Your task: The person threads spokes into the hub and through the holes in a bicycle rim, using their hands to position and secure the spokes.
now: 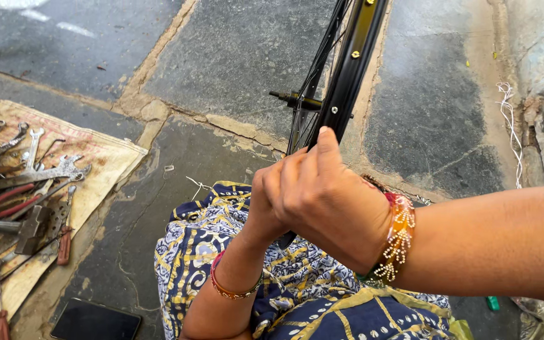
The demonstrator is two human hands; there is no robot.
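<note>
Wheel rim (347, 69) (black, upright) gripped by both hands (310, 195).

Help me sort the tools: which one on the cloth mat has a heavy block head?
The steel hammer lying near the mat's right edge; the spanners beside it are flat and slim.

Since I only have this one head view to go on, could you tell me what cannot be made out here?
- Left hand: mostly covered by the right hand, so its grip on the wheel rim is unclear.
- Wheel rim: its top is cut off by the upper edge, its lower part hidden behind the hands.
- Tools on the mat: partly cut off by the left edge.
- Dark flat phone-like slab: cropped by the bottom edge.
</note>
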